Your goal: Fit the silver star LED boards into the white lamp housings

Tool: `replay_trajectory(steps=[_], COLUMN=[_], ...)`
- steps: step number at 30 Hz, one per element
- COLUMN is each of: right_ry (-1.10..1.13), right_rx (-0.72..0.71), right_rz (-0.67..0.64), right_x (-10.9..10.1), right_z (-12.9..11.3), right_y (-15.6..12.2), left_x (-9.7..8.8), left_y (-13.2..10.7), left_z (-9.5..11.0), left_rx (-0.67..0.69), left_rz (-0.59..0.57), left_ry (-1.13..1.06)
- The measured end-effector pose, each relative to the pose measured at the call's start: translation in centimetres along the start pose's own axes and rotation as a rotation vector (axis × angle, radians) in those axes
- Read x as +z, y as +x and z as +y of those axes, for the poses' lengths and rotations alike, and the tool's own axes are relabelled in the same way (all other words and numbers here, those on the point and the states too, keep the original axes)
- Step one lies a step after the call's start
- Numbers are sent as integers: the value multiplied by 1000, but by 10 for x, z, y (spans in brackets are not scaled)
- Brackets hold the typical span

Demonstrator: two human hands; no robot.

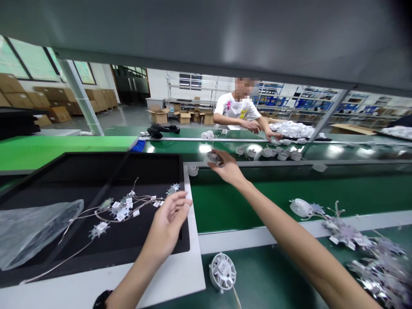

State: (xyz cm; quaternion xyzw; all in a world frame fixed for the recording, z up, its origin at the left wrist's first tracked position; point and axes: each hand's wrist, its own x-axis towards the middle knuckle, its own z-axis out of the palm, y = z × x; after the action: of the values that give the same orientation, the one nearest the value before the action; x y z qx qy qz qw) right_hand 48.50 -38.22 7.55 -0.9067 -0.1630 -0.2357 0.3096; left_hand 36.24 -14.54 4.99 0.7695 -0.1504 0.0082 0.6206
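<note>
My right hand (229, 168) reaches over the green belt, its fingers closed round a white round plastic housing (210, 159). Another white housing (193, 170) sits just left of it, by the tray's corner. My left hand (172, 214) hovers at the right edge of the black tray (154, 165); its fingers are loosely curled with nothing seen in them. Inside the tray lie several star-shaped metal plates (120, 211) with white labels and thin wires. On the bench in front of me rests a round white housing (222, 271) with a star-shaped plate in it and a trailing wire.
A pile of star-shaped plates (380, 257) lies at the right, near a white housing (301, 207). A clear plastic bag (38, 231) covers the tray's left part. Across the belt (244, 201), a person (238, 109) handles white parts. A grey shelf (193, 30) hangs overhead.
</note>
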Motion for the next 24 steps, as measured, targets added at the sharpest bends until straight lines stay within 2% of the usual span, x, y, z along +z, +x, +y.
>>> replay_trajectory(steps=[2, 4, 6, 9, 13, 19, 21, 24], right_ry=[-49, -81, -99, -127, -211, -353, -342, -257], right_rx=[143, 231, 280, 316, 332, 312, 260, 128], right_rz=[25, 31, 26, -1, -73, -250, -363, -566], right_x=[10, 20, 29, 37, 34, 7, -7, -37], right_z=[34, 60, 75, 85, 81, 65, 52, 17], right_y=[25, 42, 50, 53, 50, 29, 15, -19], left_x=[3, 8, 13, 21, 25, 21, 21, 20], left_y=[-2, -7, -11, -16, -17, -10, -10, -10], left_z=[-9, -17, -24, -34, -40, -36, -35, -34], left_rx=[78, 204, 340, 484, 602, 739, 773, 795], left_rz=[-70, -192, -293, -358, -379, -353, -346, -323], left_ry=[139, 301, 461, 677, 844, 891, 903, 929])
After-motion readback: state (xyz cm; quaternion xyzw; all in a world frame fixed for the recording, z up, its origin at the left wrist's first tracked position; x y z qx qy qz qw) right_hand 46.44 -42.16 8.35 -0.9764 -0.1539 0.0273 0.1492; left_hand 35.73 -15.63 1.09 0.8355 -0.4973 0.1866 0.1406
